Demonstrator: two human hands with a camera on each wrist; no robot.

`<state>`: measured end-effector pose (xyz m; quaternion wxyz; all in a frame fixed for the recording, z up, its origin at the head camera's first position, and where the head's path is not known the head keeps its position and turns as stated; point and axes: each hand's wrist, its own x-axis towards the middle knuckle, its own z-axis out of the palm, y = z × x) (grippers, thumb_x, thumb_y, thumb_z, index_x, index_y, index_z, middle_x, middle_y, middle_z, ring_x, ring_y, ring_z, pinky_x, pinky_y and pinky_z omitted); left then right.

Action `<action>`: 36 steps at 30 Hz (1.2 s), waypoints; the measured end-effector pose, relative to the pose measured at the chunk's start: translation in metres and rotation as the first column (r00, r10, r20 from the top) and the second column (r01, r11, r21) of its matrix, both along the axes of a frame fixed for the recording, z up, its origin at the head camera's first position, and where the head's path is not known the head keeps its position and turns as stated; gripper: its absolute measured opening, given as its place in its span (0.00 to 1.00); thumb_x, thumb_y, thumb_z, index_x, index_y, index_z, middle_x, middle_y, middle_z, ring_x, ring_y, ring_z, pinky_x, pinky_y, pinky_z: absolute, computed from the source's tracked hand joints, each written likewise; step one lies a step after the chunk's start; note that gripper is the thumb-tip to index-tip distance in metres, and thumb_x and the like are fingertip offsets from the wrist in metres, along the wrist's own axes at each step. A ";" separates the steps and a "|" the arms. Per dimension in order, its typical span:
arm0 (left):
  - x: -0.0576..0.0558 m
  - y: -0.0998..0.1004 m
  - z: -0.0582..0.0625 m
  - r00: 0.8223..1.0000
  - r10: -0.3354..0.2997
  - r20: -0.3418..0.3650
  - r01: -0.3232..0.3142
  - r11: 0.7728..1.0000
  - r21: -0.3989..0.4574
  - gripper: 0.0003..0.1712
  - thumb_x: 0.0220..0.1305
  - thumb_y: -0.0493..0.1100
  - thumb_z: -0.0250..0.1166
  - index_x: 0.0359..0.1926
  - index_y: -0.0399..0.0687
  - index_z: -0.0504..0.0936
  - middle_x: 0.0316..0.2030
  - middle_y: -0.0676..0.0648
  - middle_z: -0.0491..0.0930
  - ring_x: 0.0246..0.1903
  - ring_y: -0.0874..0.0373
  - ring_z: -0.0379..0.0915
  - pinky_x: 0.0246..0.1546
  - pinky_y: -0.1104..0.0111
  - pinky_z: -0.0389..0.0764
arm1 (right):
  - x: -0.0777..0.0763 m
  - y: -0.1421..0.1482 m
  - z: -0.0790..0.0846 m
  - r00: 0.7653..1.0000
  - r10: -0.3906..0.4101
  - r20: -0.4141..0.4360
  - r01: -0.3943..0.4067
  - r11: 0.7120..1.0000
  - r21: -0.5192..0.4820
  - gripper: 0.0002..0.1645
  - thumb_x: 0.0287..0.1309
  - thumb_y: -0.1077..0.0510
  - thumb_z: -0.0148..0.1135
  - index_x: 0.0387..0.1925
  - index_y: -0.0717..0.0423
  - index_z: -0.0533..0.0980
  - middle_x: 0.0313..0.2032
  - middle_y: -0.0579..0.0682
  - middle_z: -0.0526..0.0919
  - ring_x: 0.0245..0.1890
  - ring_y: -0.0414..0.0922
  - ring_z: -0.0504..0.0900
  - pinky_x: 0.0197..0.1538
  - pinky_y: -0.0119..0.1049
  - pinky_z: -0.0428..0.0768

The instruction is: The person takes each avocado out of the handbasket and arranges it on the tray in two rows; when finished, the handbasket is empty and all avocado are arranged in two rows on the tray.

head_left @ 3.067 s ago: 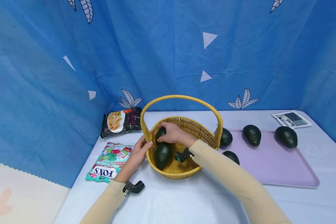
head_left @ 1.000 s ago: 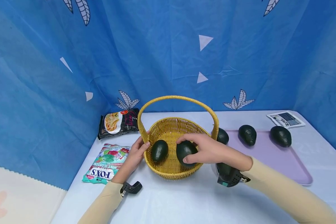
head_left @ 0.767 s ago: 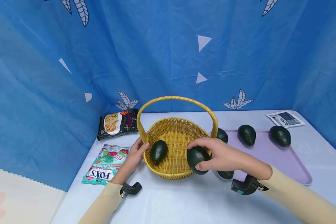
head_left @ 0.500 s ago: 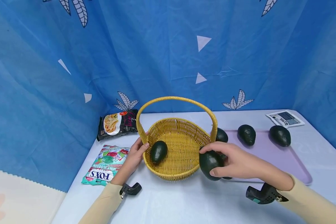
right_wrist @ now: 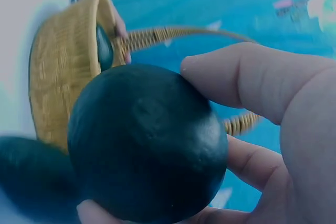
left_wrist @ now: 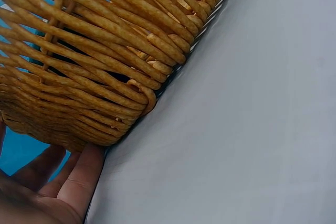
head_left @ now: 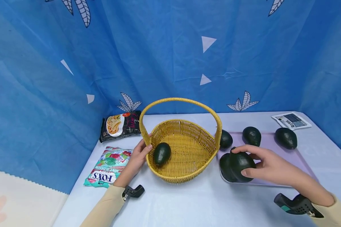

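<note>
In the head view my left hand grips the left rim of a yellow wicker basket by the foot of its handle. The left wrist view shows that hand's fingers against the outer weave. One dark green avocado lies in the basket's left side. Right of the basket, my right hand holds another avocado between thumb and fingers, over the front left corner of a lilac tray. It partly covers an avocado on the tray.
More avocados lie along the tray's back. A white packet is behind the tray at the right. To the left of the basket lie a black noodle packet and a FOX'S sweets bag. A blue curtain hangs behind the table.
My right hand has lifted an avocado out of the basket and carried it right, over the tray. The other avocado stays in the basket. My left hand keeps its place on the rim.
</note>
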<state>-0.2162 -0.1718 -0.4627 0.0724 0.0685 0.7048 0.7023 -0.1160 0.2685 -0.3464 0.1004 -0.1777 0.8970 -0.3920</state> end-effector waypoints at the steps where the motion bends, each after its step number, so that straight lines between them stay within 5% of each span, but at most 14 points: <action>1: 0.000 0.000 0.000 1.000 -0.003 -0.001 0.003 1.000 -0.003 0.34 0.77 0.42 0.54 0.80 0.53 0.57 0.75 0.36 0.60 0.70 0.43 0.63 0.55 0.73 0.83 | 0.000 0.006 -0.004 1.000 -0.008 -0.008 0.009 1.000 0.010 0.35 0.53 0.58 0.75 0.64 0.48 0.73 0.63 0.65 0.74 0.51 0.55 0.81 0.37 0.33 0.87; 11: 0.000 0.001 0.000 1.000 -0.006 0.009 0.006 1.000 0.020 0.34 0.77 0.41 0.54 0.80 0.53 0.57 0.76 0.36 0.59 0.71 0.42 0.62 0.55 0.73 0.83 | -0.002 0.053 -0.032 0.992 -0.094 -0.089 0.097 0.995 0.035 0.35 0.56 0.61 0.72 0.65 0.53 0.71 0.62 0.65 0.75 0.42 0.32 0.82 0.35 0.30 0.80; 16: 0.000 0.000 0.000 1.000 -0.011 0.006 0.011 1.000 0.020 0.35 0.77 0.41 0.54 0.80 0.52 0.56 0.75 0.35 0.59 0.71 0.42 0.62 0.55 0.74 0.82 | -0.005 0.067 -0.041 0.989 -0.104 -0.109 0.109 0.993 0.042 0.33 0.57 0.60 0.72 0.64 0.53 0.73 0.59 0.34 0.74 0.42 0.29 0.81 0.37 0.28 0.81; 19: 0.000 0.001 0.000 1.000 -0.014 -0.001 0.014 1.000 0.023 0.34 0.77 0.41 0.54 0.80 0.52 0.56 0.75 0.35 0.59 0.71 0.41 0.61 0.55 0.75 0.82 | -0.006 0.073 -0.045 0.989 -0.097 -0.111 0.103 0.993 0.049 0.33 0.56 0.60 0.73 0.63 0.55 0.73 0.53 0.15 0.68 0.43 0.36 0.84 0.38 0.27 0.82; 21: 0.000 0.001 0.000 1.000 -0.015 -0.001 0.015 1.000 0.025 0.35 0.77 0.41 0.54 0.80 0.52 0.56 0.76 0.35 0.59 0.72 0.41 0.60 0.55 0.75 0.82 | -0.007 0.077 -0.049 0.991 -0.093 -0.097 0.098 0.994 0.048 0.33 0.56 0.60 0.73 0.63 0.57 0.73 0.52 0.12 0.66 0.44 0.44 0.85 0.38 0.27 0.82; 24: 0.000 0.000 0.000 1.000 -0.016 -0.008 0.016 1.000 0.013 0.34 0.77 0.41 0.53 0.80 0.51 0.56 0.76 0.35 0.59 0.72 0.40 0.60 0.55 0.74 0.82 | -0.008 0.081 -0.053 0.992 -0.101 -0.072 0.105 0.993 0.057 0.32 0.58 0.59 0.72 0.63 0.57 0.73 0.52 0.14 0.67 0.48 0.54 0.83 0.39 0.29 0.81; 28: 0.000 0.000 0.001 1.000 -0.017 -0.011 0.017 1.000 -0.003 0.34 0.78 0.42 0.53 0.80 0.52 0.56 0.76 0.35 0.58 0.72 0.40 0.61 0.56 0.75 0.81 | -0.010 0.087 -0.058 0.991 -0.121 -0.053 0.125 0.989 0.079 0.29 0.60 0.57 0.70 0.63 0.55 0.74 0.53 0.18 0.68 0.54 0.50 0.79 0.42 0.39 0.81; 31: 0.000 0.001 0.001 1.000 -0.017 -0.008 0.017 1.000 0.001 0.34 0.77 0.42 0.53 0.80 0.52 0.56 0.75 0.34 0.59 0.71 0.41 0.61 0.56 0.75 0.81 | -0.013 0.091 -0.062 0.991 -0.123 -0.050 0.127 0.987 0.099 0.29 0.60 0.56 0.70 0.62 0.53 0.75 0.55 0.25 0.72 0.54 0.35 0.75 0.43 0.43 0.81; 36: 0.001 0.001 0.001 1.000 -0.005 -0.005 0.005 1.000 0.007 0.34 0.77 0.41 0.53 0.80 0.50 0.57 0.74 0.34 0.60 0.68 0.45 0.63 0.55 0.76 0.81 | -0.015 0.092 -0.067 0.993 -0.107 -0.044 0.111 0.986 0.124 0.28 0.60 0.55 0.70 0.61 0.53 0.75 0.61 0.56 0.77 0.50 0.14 0.62 0.44 0.34 0.80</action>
